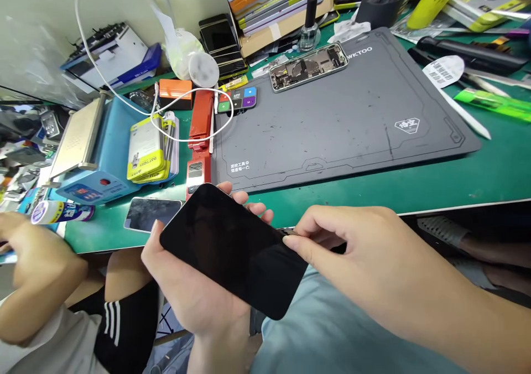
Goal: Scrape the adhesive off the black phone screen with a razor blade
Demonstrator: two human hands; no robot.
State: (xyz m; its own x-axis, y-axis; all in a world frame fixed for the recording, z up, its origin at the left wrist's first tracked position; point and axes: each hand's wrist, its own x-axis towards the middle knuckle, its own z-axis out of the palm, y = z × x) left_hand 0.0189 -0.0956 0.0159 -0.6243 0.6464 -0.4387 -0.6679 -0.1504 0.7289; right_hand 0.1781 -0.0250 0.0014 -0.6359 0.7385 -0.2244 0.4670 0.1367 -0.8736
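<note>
My left hand (199, 285) cradles a black phone screen (232, 247) from below, fingers curled round its far edge. My right hand (352, 247) pinches something small and thin at the screen's right edge, thumb and forefinger pressed together. Both hands are over my lap, just in front of the green table edge. An opened phone body (309, 67) with bare internals lies at the far edge of the grey work mat (332, 119).
A blue heating machine (89, 147) with yellow packets (147, 150) stands at left, beside red tools (201, 125) and a white cable. A small phone (151, 213) lies near the table edge. Another person's arm (33, 274) is at far left. Stacked boxes and a bottle (309, 25) line the back.
</note>
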